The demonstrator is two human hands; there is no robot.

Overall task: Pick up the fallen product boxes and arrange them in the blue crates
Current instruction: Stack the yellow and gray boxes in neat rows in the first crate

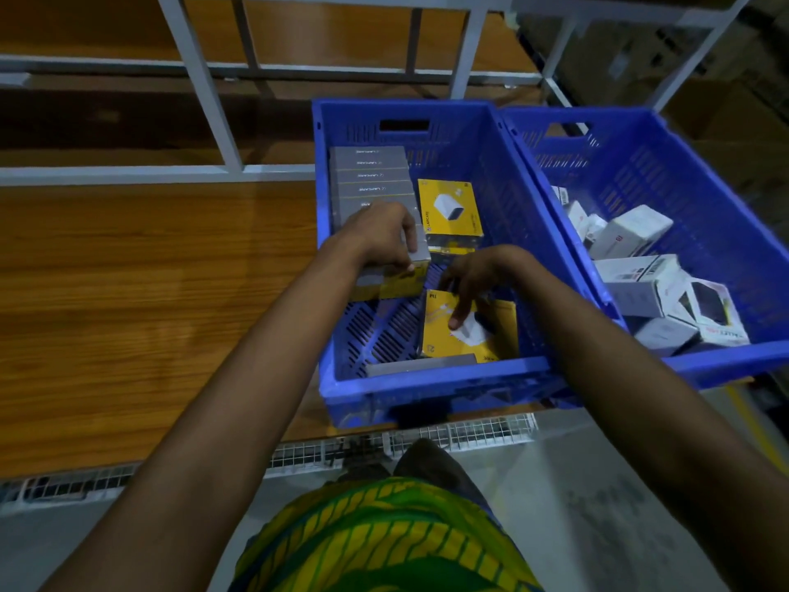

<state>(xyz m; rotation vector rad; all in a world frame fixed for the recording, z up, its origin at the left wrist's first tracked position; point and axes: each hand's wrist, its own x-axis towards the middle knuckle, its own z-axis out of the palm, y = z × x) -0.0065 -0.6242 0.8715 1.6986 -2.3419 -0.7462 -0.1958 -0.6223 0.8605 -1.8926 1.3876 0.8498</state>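
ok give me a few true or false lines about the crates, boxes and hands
1. The left crate and right crate sit side by side on a wooden shelf. True.
2. The right crate holds yellow boxes. False: it holds white boxes.
3. The left hand grips a box at the near end of the grey row. True.
4. The right hand is in the right crate. False: it is in the left crate, fingers on a yellow box.
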